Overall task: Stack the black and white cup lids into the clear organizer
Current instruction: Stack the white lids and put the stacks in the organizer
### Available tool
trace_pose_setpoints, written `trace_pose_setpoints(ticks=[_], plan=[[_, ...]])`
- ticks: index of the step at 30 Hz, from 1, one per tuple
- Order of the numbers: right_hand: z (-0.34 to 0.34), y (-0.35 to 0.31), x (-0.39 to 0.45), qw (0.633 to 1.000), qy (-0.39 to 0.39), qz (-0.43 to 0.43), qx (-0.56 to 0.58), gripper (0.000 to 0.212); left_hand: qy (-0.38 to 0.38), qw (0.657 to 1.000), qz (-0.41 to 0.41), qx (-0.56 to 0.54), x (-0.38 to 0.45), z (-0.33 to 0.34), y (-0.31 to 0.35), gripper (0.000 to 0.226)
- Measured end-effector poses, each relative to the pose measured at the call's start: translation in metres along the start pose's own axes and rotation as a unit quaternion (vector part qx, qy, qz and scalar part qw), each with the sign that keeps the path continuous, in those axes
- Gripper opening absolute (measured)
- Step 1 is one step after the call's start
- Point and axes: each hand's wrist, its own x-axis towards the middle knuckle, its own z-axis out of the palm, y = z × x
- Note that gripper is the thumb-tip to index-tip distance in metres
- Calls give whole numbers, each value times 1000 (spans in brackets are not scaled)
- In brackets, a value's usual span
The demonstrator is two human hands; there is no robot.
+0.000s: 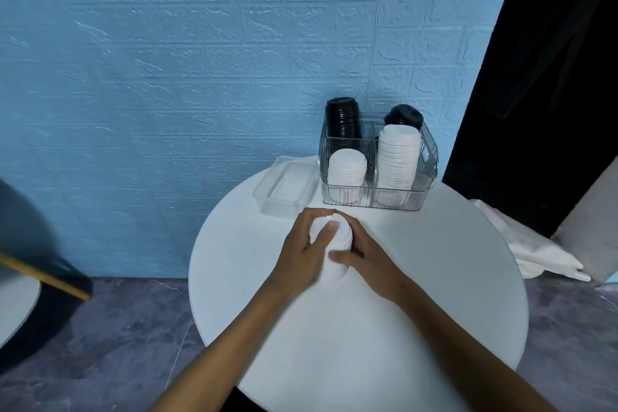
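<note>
The organizer [378,174] is clear, glossy plastic with fine vertical ribbing along its walls. The white lids [398,157] in it look like matt, smooth plastic, while the black lids [342,120] carry a slight sheen. Beside it lies a clear container [284,187] of thin, smooth plastic. The round desk [434,278] has a smooth, matt white top. The wall [167,60] behind is blue with a rough, embossed brick texture. The floor [117,328] looks like grey veined stone.
</note>
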Motion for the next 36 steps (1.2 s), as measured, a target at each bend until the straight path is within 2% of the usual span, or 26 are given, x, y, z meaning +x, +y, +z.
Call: trace_pose_setpoints(ticks=[3, 5, 9, 15, 27, 32, 36], plan=[[3, -7, -1, 998, 34, 16, 47, 43, 35, 992, -37, -120, -4, 10, 2, 25], [7, -8, 1, 995, 65, 37, 70, 32, 49, 984, -53, -161, -6, 15, 4, 26], [15, -8, 7, 986, 122, 71, 87, 32, 67, 970, -88, -215, -7, 22, 4, 25], [18, -4, 10, 984, 160, 39, 61, 31, 86, 955, -102, -264, -3, 23, 1, 23], [22, 5, 11, 988, 142, 13, 63, 27, 103, 950, -82, -283, -5, 26, -5, 20], [20, 0, 6, 990, 139, 24, 29, 27, 94, 962, -92, -240, -9, 22, 2, 22], [16, -6, -3, 986, 161, 44, -7, 25, 110, 975, -126, -146, -14, 14, 7, 22]])
